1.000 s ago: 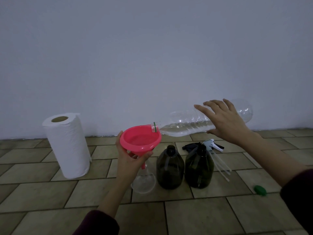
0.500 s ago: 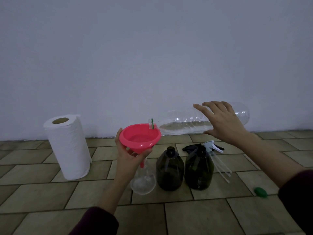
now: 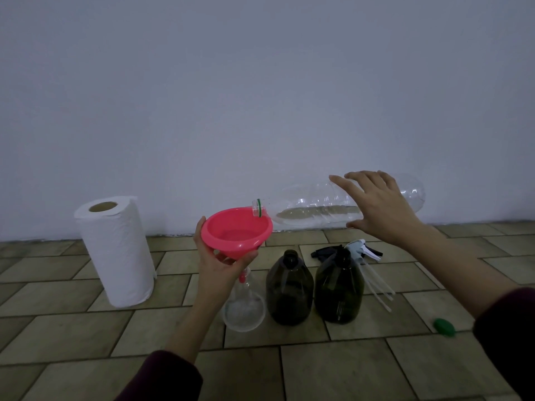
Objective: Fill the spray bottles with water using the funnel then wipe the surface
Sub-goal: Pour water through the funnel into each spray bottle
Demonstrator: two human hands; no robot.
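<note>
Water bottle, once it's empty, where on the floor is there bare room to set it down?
Bare tiles lie in front, nearer than the clear spray bottle and the two dark bottles, running right to the green cap. Another bare patch sits between the paper towel roll and the left hand. Behind the dark bottles it is crowded with spray heads.

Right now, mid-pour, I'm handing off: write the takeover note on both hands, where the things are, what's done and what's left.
Left hand holds the pink funnel, its spout in the clear spray bottle.
Right hand holds the large water bottle near horizontal, mouth over the funnel's rim, some water still inside.
Two dark spray bottles stand open, right of the clear one; their fill level cannot be told.
Spray heads lie behind them, green cap at right, paper towel roll at left.
Left: finish pouring, fit spray heads, wipe the tiles.
</note>
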